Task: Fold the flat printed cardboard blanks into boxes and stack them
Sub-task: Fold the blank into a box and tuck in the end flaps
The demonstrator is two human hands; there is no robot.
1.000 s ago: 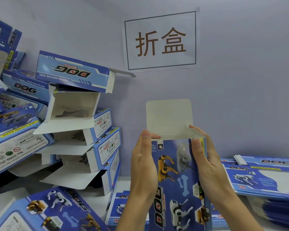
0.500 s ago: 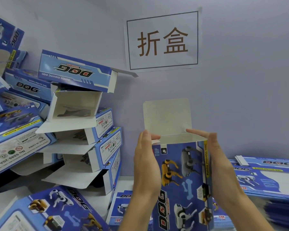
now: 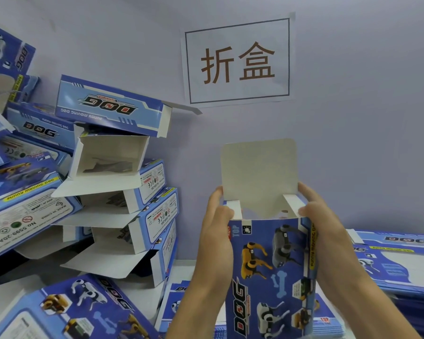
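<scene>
**Closing the top of a box**

A pale wall with a paper sign backs the white surface where we work. We hold one box upright in front of us so its open top faces up and both end flaps stay within reach. Our left hand wraps the left edge, thumb on the small left flap; our right hand grips the right edge, thumb pressing the right flap inward. The big lid flap stands straight up behind them, likely to be tucked last. Folded boxes lean stacked at the left, open ends toward us, and flat blanks lie piled at the right, close for the next pick.
</scene>
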